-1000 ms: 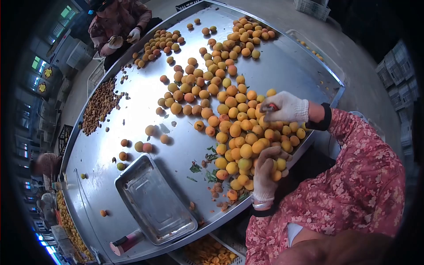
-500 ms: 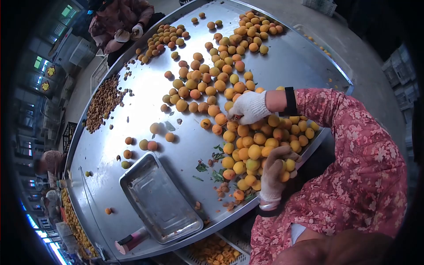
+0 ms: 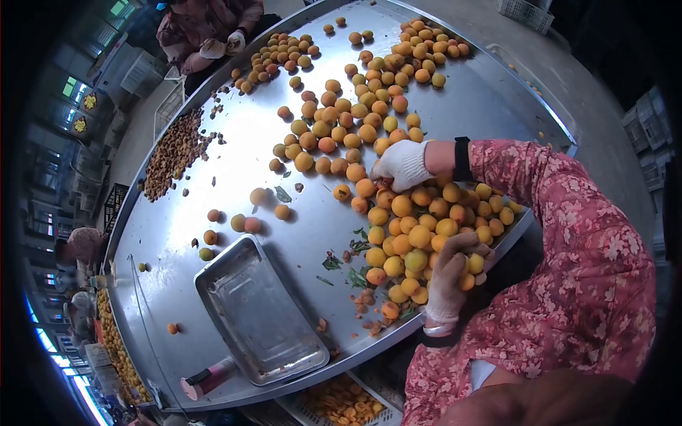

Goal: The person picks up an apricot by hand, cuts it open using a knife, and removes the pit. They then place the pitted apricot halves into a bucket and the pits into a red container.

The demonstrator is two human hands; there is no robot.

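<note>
My right hand (image 3: 403, 166), in a white knitted glove, is at the upper edge of the near heap of apricots (image 3: 418, 236). Its fingers are pinched together around something small and reddish-brown (image 3: 383, 184) that I cannot make out. Lower down, my left hand (image 3: 449, 280), gloved with beige fingers, curls round a few apricots (image 3: 476, 264) at the table's near edge. Green leaf scraps (image 3: 332, 262) and torn brownish bits (image 3: 364, 298) lie beside the heap.
On the metal table (image 3: 163, 284) are a shallow steel tray (image 3: 263, 312), a pink cylinder with a black band (image 3: 206, 380), more apricots (image 3: 334, 121) and a pile of brown pits (image 3: 170, 153). A person (image 3: 206, 35) works across the table. Below sits a crate of apricot pieces (image 3: 348, 401).
The whole view has shifted slightly, so the table and fruit appear a little further right. Both hands stay in nearly the same places, the right fingers still pinched.
</note>
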